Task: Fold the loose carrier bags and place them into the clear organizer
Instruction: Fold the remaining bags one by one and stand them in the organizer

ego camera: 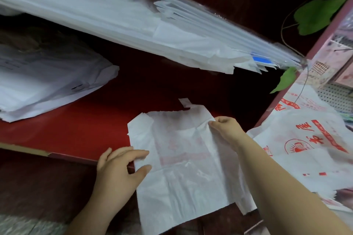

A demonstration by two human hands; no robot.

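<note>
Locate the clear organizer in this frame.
Head view: the organizer stretches across the top from left to right, beyond the bag on the red table.

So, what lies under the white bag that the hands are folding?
The red table lies under the white bag, whose near part passes over the table edge. Anything else beneath it is covered.
</note>
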